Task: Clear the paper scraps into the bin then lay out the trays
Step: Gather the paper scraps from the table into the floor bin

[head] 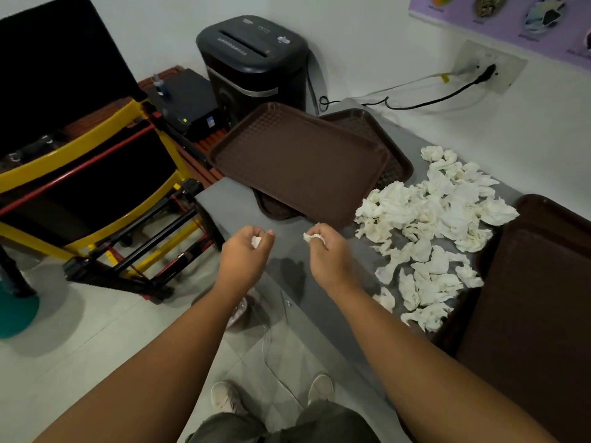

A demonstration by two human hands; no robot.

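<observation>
The crumpled white paper scraps (431,231) lie in a loose, wrinkled heap on the grey table (243,203), just right of the stacked brown textured plastic trays (297,161). The left hand (246,247) is curled around one small white wad (256,241) and the right hand (326,247) pinches another torn white piece (311,237). Both hands hover in front of the trays' near edge, with the heap lying apart from them, off to the right hand's side.
</observation>
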